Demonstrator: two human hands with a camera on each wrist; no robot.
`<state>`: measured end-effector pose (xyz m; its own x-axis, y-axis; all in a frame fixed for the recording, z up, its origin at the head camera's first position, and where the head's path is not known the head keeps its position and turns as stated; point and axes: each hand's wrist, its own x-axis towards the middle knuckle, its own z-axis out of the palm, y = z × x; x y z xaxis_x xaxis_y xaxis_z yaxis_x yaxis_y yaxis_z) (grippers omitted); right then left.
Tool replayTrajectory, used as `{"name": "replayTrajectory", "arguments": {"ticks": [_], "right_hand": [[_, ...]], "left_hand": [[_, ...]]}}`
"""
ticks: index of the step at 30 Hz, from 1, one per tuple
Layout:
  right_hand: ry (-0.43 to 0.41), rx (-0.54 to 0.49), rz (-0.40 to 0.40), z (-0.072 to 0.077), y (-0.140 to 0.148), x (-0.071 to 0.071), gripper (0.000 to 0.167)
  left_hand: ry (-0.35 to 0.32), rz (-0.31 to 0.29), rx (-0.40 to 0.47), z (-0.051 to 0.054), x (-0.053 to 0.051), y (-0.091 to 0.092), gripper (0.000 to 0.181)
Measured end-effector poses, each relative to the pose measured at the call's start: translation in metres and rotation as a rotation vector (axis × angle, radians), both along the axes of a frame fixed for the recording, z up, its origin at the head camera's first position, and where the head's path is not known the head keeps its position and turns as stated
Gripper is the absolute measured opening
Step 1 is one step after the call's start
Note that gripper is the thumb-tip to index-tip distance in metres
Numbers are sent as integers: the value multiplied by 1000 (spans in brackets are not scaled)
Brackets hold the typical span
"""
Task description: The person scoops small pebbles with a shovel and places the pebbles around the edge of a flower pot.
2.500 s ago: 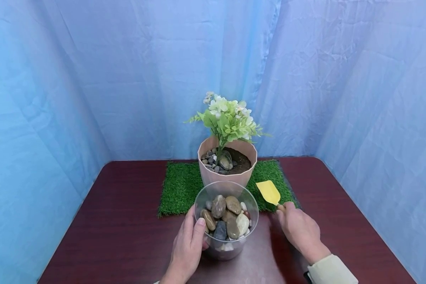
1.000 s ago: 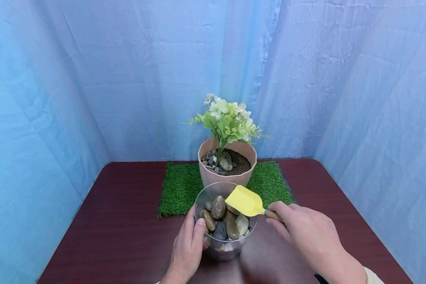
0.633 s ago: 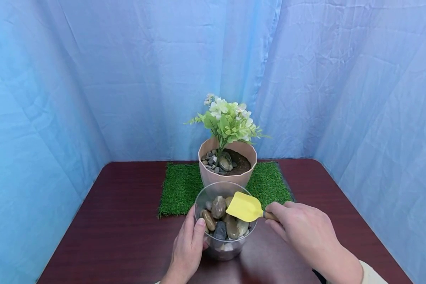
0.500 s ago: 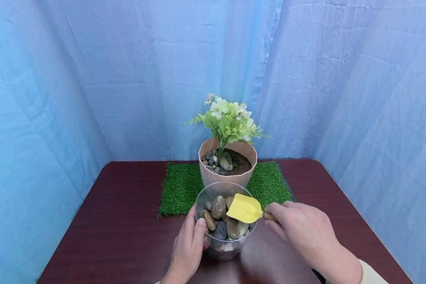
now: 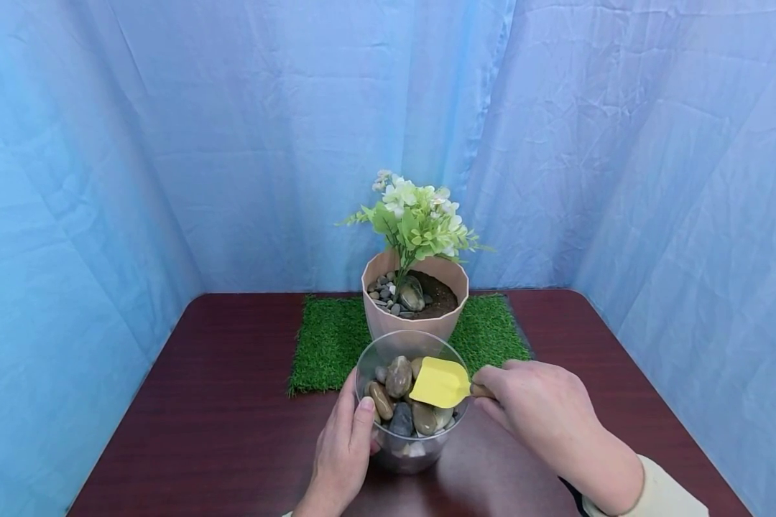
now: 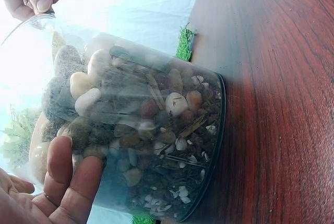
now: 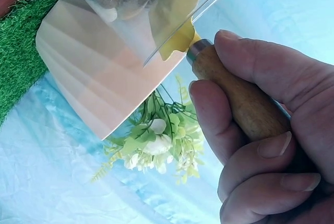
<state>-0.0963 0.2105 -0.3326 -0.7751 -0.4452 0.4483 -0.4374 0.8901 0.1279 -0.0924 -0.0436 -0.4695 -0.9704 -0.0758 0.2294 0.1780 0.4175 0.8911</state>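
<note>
My left hand (image 5: pixel 340 446) grips the side of a clear plastic bucket (image 5: pixel 412 461), thumb near its rim and fingers (image 6: pixel 83 185) against the wall. Large smooth stones (image 5: pixel 399 377) fill much of it; smaller pebbles and white bits show lower down through the wall in the left wrist view. My right hand (image 5: pixel 546 409) holds a small yellow trowel (image 5: pixel 440 383) by its wooden handle (image 7: pixel 237 93). The blade reaches inside the rim, over the stones on the right. Whether it touches them I cannot tell.
Just behind the bucket stands a pale pink pot (image 5: pixel 407 327) with soil, grey pebbles, a large stone and a white-flowered plant (image 5: pixel 420 219). Beneath the pot lies a green turf mat (image 5: pixel 326 345) on the dark red table (image 5: pixel 233 402). Blue curtains (image 5: pixel 284 143) surround the table.
From right of the bucket, the trowel has moved left over it, then dipped inside the rim and shifted slightly left. My left hand and the bucket have stayed put.
</note>
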Motion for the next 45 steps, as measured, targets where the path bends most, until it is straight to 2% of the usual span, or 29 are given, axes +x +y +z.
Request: {"name": "replayTrajectory", "arguments": {"ticks": [13, 23, 38, 45], "right_hand": [[-60, 38, 3, 4, -9, -8, 36], [-27, 56, 9, 0, -15, -13, 32], [-74, 61, -4, -3, -22, -18, 35], [-71, 60, 1, -9, -24, -22, 35]], "left_hand": [[-2, 7, -13, 0, 0, 0, 52], [-12, 0, -4, 1, 0, 0, 52], [-25, -7, -2, 2, 0, -1, 52], [-2, -7, -13, 0, 0, -1, 52]]}}
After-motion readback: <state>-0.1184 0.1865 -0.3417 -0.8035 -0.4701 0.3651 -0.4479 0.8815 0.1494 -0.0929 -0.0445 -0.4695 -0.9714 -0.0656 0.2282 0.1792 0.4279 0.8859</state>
